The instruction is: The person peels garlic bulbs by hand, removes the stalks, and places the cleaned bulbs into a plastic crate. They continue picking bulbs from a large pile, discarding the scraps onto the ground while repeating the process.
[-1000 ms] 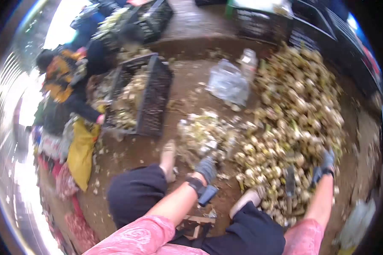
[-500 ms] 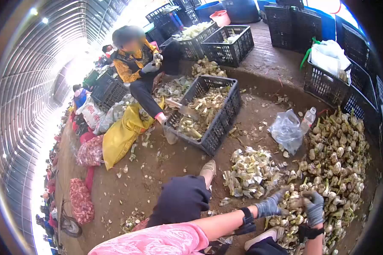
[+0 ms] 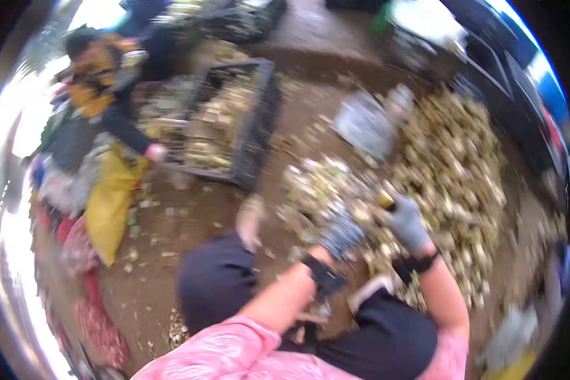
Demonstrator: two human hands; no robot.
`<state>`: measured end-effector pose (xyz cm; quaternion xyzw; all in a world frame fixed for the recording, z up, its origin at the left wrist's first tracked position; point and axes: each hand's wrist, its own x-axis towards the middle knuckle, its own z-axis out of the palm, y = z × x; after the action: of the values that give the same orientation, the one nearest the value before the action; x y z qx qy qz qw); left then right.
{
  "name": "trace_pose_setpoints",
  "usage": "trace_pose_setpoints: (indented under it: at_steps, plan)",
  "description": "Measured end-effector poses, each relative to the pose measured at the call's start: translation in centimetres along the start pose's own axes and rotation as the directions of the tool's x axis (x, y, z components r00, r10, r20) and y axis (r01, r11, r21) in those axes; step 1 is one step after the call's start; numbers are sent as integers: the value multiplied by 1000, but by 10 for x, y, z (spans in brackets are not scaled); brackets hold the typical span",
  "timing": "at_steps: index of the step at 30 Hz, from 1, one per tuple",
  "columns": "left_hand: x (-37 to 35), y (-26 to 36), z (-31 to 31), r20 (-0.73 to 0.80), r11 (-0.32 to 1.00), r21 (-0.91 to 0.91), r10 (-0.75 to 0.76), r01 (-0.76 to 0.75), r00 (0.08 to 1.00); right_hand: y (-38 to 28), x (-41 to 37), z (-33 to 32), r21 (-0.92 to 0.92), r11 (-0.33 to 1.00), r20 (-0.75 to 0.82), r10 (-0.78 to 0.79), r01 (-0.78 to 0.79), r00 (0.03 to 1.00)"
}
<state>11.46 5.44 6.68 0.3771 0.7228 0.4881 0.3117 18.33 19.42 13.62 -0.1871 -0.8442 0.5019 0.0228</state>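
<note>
Frame is motion-blurred. Both hands are gloved and close together at about 4 o'clock from centre, over the near edge of the pile (image 3: 456, 158) of pale bulbs that fills the 2 to 4 o'clock side. Right hand (image 3: 408, 224) looks curled onto one bulb (image 3: 386, 201), which peeks out at its fingertips towards 11 o'clock. Left hand (image 3: 341, 234) is just beside it with fingers bent inward; the blur hides whether it grips anything, cannot tell. Trimmings (image 3: 316, 180) lie heaped just at 11 o'clock of the hands. Black crate (image 3: 256, 136) sits at 11 o'clock, well apart, with a co-worker (image 3: 98, 82) at 10 o'clock behind it and a yellow sack (image 3: 111, 202) at 9 o'clock. Clear plastic bag (image 3: 361, 123) sits at 1 o'clock. Judgement: the step is working one bulb between both hands; best to keep it pinned firmly in the right, work low over the pile, and let scraps fall toward the trimmings.
</note>
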Motion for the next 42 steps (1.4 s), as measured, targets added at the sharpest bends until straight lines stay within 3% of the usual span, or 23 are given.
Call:
trace_pose_setpoints:
  at_steps: [1, 2, 3, 4, 5, 6, 8, 9, 11, 14, 16, 18, 21, 23, 26, 28, 31, 32, 33, 34, 36, 38, 42]
  plan:
    - [2, 10, -2, 2, 796, -605, -48, 39, 999, 11, 2, 4, 86, 994, -28, -66, 68, 997]
    - [3, 0, 8, -152, 645, -761, -83, -63, 985, 7, 4, -2, 54, 998, 64, 33, -37, 997]
    - [0, 14, 0, -149, 661, -750, -120, -33, 982, 19, 7, 3, 282, 956, 112, 58, -87, 992]
    - [5, -11, 3, 73, 294, -948, -183, 125, 981, 32, 11, 7, 500, 858, 154, 48, -120, 987]
    - [4, 8, -8, 22, 421, -900, -214, 113, 977, 35, 13, 8, 512, 853, 160, 15, -95, 987]
    - [3, 8, -5, -115, 693, -720, -109, -7, 987, 42, 18, 7, 527, 847, 169, -21, -72, 985]
    - [5, -23, -11, 202, 476, -848, -115, 232, 973, 52, 24, 8, 575, 807, 265, -33, -131, 964]
    - [4, -27, -14, 201, 472, -848, -133, 241, 970, 58, 27, 11, 562, 819, 269, -46, -118, 962]
    - [3, -22, -25, 393, 181, -895, -112, 407, 913, 60, 32, 8, 568, 800, 338, -10, -196, 941]
    - [9, -7, -25, 381, 64, -909, -276, 413, 882, 71, 32, 23, 533, 828, 242, 47, -173, 969]
    - [8, -55, -4, 387, 52, -894, -412, 446, 825, 74, 26, 29, 512, 845, 175, 76, -156, 982]
    - [-2, -38, -3, -50, 741, -663, -184, 105, 982, 66, 15, 31, 526, 822, 199, 129, -217, 972]
    - [-8, -44, -1, -65, 738, -668, -187, 97, 980, 60, 9, 28, 392, 900, 244, 96, -189, 965]
    - [-10, -35, -9, -31, 816, -556, -211, 158, 977, 45, 4, 16, 629, 637, 416, 209, -445, 885]
    - [-11, -29, -17, 80, 650, -749, -109, 132, 991, 79, 11, 19, 770, 504, 327, 215, -391, 920]
    - [-9, -34, -19, 165, 598, -785, -52, 163, 985, 76, 13, 6, 904, 224, 319, 214, -365, 923]
    - [-7, -35, -17, 85, 814, -571, -68, 105, 994, 85, 19, 7, 897, 283, 286, 212, -339, 935]
    - [-6, -34, -17, 86, 813, -573, -69, 106, 994, 83, 22, 13, 695, 682, 190, 127, -225, 974]
    - [-5, -33, -17, 50, 755, -643, -125, 128, 991, 80, 25, 20, 348, 936, 142, 3, -52, 990]
    - [-5, -32, -18, 17, 691, -709, -185, 143, 983, 75, 25, 24, -102, 988, 153, 134, -119, 979]
    - [-1, -46, -20, -57, 744, -662, -168, 88, 984, 75, 23, 34, -320, 945, 45, -61, 72, 997]
    - [-2, -54, -19, -109, 778, -625, -173, 68, 979, 64, 14, 33, 75, 995, 62, -70, 65, 996]
    - [0, -53, -10, -154, 810, -585, -152, 34, 976, 56, 8, 50, 291, 957, 35, -28, 17, 999]
